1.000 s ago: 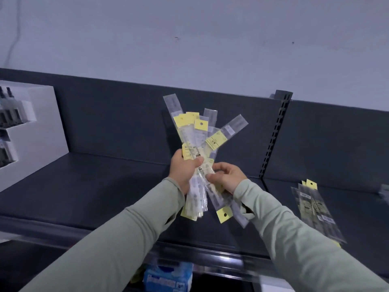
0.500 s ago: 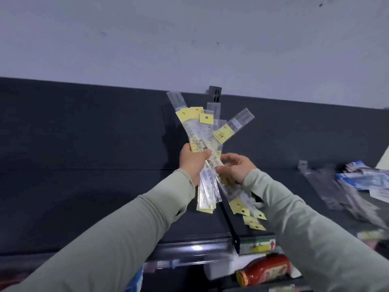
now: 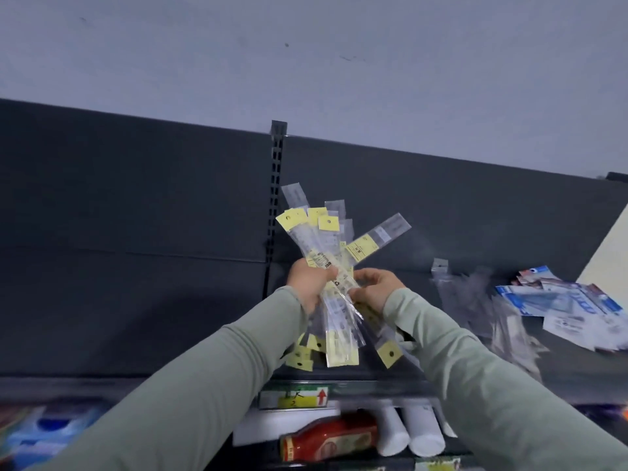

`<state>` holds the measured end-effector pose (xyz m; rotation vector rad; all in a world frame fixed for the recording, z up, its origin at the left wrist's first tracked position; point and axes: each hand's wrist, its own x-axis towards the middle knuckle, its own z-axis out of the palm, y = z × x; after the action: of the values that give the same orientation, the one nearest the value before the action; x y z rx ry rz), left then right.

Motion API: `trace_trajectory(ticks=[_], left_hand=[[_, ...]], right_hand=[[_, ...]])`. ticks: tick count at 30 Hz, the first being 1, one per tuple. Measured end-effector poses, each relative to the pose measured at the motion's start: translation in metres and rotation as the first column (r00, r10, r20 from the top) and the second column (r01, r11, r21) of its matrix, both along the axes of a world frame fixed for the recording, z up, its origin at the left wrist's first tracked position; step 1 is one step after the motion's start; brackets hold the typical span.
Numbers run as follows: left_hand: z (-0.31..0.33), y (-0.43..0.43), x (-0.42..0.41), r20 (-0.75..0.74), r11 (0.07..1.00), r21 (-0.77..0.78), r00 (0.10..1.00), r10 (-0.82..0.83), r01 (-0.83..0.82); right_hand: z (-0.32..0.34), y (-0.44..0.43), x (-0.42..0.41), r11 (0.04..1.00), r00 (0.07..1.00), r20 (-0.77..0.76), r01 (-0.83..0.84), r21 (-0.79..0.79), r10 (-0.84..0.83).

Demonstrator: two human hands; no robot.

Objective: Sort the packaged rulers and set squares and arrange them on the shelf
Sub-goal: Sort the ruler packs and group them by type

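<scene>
Head view (the only one). A fanned bundle of packaged rulers [image 3: 319,243] is held up in front of the shelf [image 3: 136,317], over its front edge and not resting on it. The left hand [image 3: 307,283] is wrapped round the middle of the bundle. The right hand [image 3: 375,290] is set close beside it, fingers curled, with one or two packs on the right side of the fan pinched between thumb and fingertips. The hands are nearly touching, and both are clamped on the bundle. Yellow header tabs are seen at both ends of the fan, so the packs are judged to face mixed ways and not to be squared up yet.

Further right on the shelf, a blurred pile of clear packs [image 3: 475,300] is laid flat. Beyond it lies a heap of blue-and-white packs [image 3: 560,300], overlapped and askew. Whether these are set squares cannot be told. A slotted upright [image 3: 277,198] is seen on the back panel behind the bundle.

Progress is judged as early to middle. Some stock is on the shelf, but it is only loosely dropped and nothing is lined up in rows. The bundle is yet to be sorted by kind, aligned and laid down, and the right-hand piles are yet to be straightened.

Under the shelf, a price label strip [image 3: 294,397], a red bottle [image 3: 329,443] on its side and white rolls [image 3: 418,433] are seen. These are judged unrelated to the task.
</scene>
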<state>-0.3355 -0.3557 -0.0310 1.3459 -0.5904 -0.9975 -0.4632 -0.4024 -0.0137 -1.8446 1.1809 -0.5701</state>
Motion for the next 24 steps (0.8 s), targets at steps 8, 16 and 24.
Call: trace_trajectory(ticks=[8, 16, 24], left_hand=[[-0.029, -0.015, 0.006, 0.255, 0.975, 0.221, 0.965, -0.065, 0.007], [-0.018, -0.02, 0.029, 0.8, 0.841, 0.524, 0.416, -0.433, -0.134], [-0.022, -0.015, 0.029, 0.891, 0.894, 0.414, 0.279, -0.359, -0.173]], right_hand=[[-0.026, -0.03, -0.006, 0.997, 0.986, -0.15, -0.076, -0.015, 0.073], [-0.048, -0.051, 0.004, 0.996, 0.951, -0.305, -0.065, -0.06, 0.044], [-0.053, -0.054, 0.0, 0.992, 0.921, -0.387, -0.086, -0.095, 0.043]])
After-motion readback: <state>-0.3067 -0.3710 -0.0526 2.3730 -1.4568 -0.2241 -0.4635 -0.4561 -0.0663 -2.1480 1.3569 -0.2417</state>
